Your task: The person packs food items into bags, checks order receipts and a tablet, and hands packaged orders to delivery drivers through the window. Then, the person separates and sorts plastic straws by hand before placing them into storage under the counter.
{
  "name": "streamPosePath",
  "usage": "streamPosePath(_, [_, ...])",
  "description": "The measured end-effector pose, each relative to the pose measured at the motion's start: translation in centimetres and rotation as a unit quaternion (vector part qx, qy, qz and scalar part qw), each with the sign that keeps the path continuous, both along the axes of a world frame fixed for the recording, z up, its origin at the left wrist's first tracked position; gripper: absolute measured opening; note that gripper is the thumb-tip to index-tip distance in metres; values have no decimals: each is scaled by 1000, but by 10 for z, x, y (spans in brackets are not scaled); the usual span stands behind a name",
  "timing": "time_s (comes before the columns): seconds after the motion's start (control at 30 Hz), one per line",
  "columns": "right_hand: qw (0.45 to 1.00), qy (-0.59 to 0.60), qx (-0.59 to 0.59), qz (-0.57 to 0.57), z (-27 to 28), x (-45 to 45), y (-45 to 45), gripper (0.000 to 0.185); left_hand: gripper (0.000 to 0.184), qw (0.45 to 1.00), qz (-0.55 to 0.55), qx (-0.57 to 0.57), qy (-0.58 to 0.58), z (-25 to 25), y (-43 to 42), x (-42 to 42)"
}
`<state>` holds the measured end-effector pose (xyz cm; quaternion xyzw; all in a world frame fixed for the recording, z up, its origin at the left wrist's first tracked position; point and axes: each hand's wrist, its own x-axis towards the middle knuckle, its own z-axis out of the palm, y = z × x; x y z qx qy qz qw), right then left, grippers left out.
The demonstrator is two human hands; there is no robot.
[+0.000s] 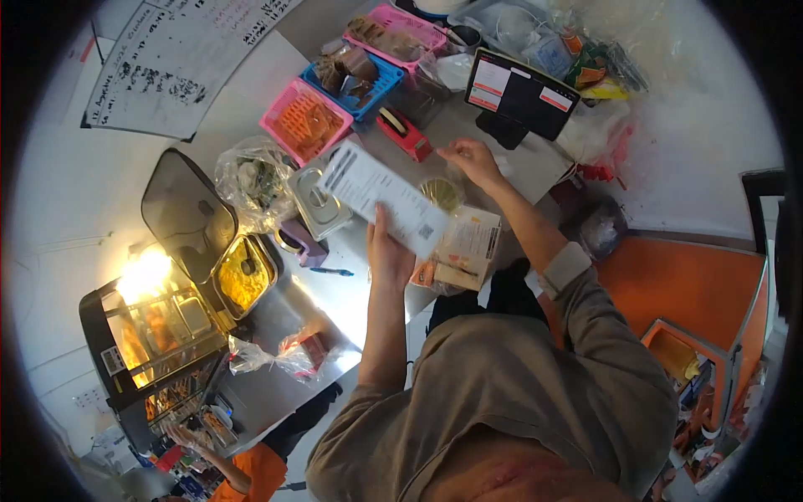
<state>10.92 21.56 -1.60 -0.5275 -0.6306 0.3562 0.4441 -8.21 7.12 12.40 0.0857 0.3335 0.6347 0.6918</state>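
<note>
A long white printed receipt [385,197] is held by its lower edge in my left hand [390,251], thumb on top. My right hand [473,161] is raised near a red tape dispenser [403,134], its fingers drawn together; whether anything small is between them I cannot make out. Under and beside the receipt's right end stands a packed box [470,243] with printed paper on it, close to my body. A round greenish item [442,192] lies just beyond the box, partly covered by the receipt.
A tablet [522,94] stands at the back. Pink [306,121] and blue [353,81] baskets, a metal lid [319,201], a purple tape dispenser [301,243] and a pen [332,272] are on the counter. A lit food warmer [159,326] and a co-worker's orange sleeve [259,473] are at left.
</note>
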Motion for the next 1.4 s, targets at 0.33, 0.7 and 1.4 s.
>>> streamPosePath(0.33, [846, 318, -428, 24, -35, -8, 31, 18, 43, 997, 18, -61, 51, 2, -64, -18])
streamPosePath(0.7, [984, -85, -158, -24, -87, -36, 65, 39, 37, 996, 3, -86, 33, -17, -75, -10])
streamPosePath(1.4, [699, 664, -253, -83, 156, 57, -105, 23, 47, 988, -101, -76, -87, -9, 7, 49])
